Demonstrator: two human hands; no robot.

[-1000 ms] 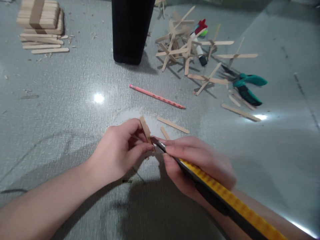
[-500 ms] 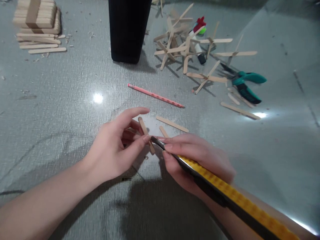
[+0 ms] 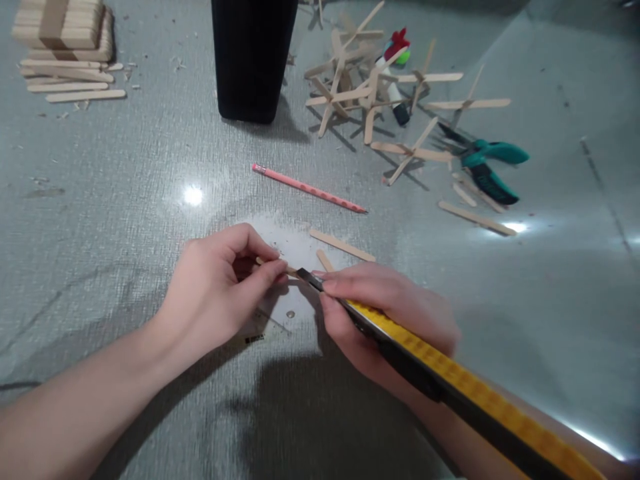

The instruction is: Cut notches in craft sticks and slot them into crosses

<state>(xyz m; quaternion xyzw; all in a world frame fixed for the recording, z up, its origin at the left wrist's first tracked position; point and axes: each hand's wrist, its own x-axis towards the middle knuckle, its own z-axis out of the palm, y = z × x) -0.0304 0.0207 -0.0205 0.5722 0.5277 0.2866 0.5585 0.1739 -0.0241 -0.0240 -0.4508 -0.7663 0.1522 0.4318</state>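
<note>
Between thumb and fingertips my left hand (image 3: 225, 277) pinches a wooden craft stick (image 3: 292, 271), most of it covered by the fingers. My right hand (image 3: 385, 310) is closed round the front of a yellow and black utility knife (image 3: 425, 352). The tip of its blade (image 3: 307, 276) meets the end of the held stick, or lies very near it. Beneath the hands is a pale dusty patch with a small round bit (image 3: 291, 314) on it. Two loose craft sticks lie just beyond my right hand, one (image 3: 342, 245) fully in sight, the other (image 3: 325, 260) partly covered.
A pink pencil (image 3: 310, 189) lies beyond the hands. Further back stands a black container (image 3: 253, 63). Crossed-stick pieces (image 3: 411, 153), a glue tube (image 3: 399, 107) and teal-handled pliers (image 3: 490, 163) are at the right; bundled sticks (image 3: 75, 27) are at the far left.
The craft stick has turned from steeply slanted to nearly level, and my left fingers have closed in on it. My right hand and the knife have shifted slightly left.
</note>
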